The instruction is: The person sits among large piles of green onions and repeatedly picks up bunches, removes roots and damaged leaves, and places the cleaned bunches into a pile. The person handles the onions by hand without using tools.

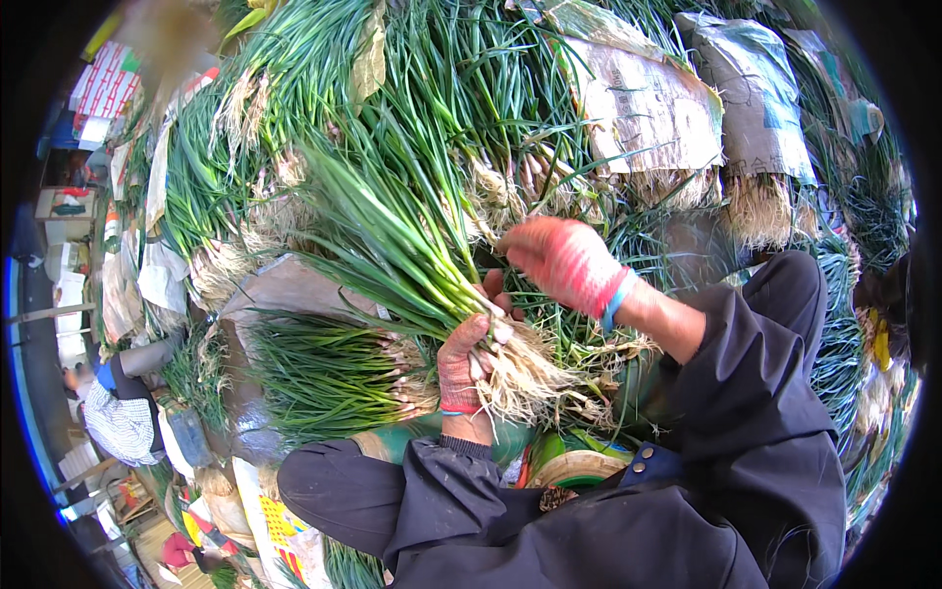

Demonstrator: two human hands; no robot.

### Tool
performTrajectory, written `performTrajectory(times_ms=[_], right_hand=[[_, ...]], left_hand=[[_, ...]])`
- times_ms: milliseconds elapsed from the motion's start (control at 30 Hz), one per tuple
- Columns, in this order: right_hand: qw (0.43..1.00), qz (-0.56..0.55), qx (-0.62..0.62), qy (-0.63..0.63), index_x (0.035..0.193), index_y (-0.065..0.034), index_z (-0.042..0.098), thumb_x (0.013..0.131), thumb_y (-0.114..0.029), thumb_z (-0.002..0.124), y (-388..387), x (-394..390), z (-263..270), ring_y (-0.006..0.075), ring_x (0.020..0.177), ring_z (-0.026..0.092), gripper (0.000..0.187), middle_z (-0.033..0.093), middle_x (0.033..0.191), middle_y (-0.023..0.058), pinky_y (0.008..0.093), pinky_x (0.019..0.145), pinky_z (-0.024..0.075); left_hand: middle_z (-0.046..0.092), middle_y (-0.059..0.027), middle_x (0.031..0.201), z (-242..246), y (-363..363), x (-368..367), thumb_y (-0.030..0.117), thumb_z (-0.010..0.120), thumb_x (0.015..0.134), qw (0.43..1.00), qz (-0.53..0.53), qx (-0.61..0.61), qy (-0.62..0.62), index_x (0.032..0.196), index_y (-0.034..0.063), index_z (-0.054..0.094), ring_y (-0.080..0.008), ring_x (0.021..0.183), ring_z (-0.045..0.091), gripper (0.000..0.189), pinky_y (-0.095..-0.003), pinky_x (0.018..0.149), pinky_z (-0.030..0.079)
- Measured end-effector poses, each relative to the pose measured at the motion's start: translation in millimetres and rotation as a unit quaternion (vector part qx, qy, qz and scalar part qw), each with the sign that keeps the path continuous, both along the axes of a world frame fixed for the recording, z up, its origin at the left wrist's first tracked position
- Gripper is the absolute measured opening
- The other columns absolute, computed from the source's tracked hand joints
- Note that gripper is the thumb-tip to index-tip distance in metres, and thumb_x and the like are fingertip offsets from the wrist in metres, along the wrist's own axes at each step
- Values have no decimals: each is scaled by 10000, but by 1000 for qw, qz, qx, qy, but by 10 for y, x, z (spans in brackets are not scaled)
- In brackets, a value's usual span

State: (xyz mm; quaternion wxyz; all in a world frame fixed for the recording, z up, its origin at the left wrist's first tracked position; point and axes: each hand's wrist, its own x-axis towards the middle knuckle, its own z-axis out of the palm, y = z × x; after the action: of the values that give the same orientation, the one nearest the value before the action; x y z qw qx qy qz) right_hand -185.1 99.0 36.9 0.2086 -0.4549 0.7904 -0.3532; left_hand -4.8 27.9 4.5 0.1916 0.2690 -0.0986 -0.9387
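Note:
My left hand (460,372), in a red knit glove with bare fingertips, grips a bunch of green garlic stalks (419,258). Their long leaves fan out to the upper left. The pale bulbs and stringy roots (522,375) hang out to the right of my palm. My right hand (567,261), also gloved in red with a blue band at the wrist, is raised just above and right of the bunch. It is blurred, its fingertips close to the root ends of the stalks behind. Whether it pinches one cannot be told.
A sorted pile of green garlic (331,368) lies left of my hands, roots facing right. Loose stalks (589,397) sit below my right hand. Large heaps (471,73) rise ahead, beside sack-wrapped bundles (647,110). Another person (121,420) is at the far left.

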Motion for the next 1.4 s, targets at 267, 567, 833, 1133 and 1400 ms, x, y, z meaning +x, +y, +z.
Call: performTrajectory(times_ms=[267,567,833,1133,1400], right_hand=[[832,-37,-31,-553,946,-7,675,849,-317,701,-303,129,-186,91,592,550,325,659,731,42,247,576,450],[994,-55,79,-48,870,-28,682,804,-290,636,-417,289,-390,372,792,647,274,661,817,212,460,746,505],[573,-285,-157,-752,879,12,582,904,-55,573,-342,381,-780,142,423,473,72,538,584,57,328,523,520],[976,-98,140,-132,835,-50,714,764,-344,698,-422,-74,-793,303,691,663,303,670,744,171,399,682,524],[893,-9,28,-449,926,-13,693,775,-231,738,-559,-392,-921,115,673,624,268,674,766,40,265,602,505]], left_hand=[[565,-67,1276,159,55,27,54,661,798,991,8,58,117,1160,70,614,-185,1029,599,365,-373,966,472],[680,-112,781,-126,3,76,120,723,794,956,-134,-181,-189,951,-29,655,-154,514,608,227,-176,399,418],[570,-70,1121,51,69,58,48,699,804,999,12,8,52,1183,65,569,-187,955,585,401,-376,864,500],[565,37,1061,396,-73,107,114,721,769,987,129,-6,96,1415,98,343,-137,873,551,749,-394,932,418],[579,54,1114,388,-180,170,123,662,825,969,134,-103,183,1341,133,447,-129,1000,559,558,-431,1071,352]])
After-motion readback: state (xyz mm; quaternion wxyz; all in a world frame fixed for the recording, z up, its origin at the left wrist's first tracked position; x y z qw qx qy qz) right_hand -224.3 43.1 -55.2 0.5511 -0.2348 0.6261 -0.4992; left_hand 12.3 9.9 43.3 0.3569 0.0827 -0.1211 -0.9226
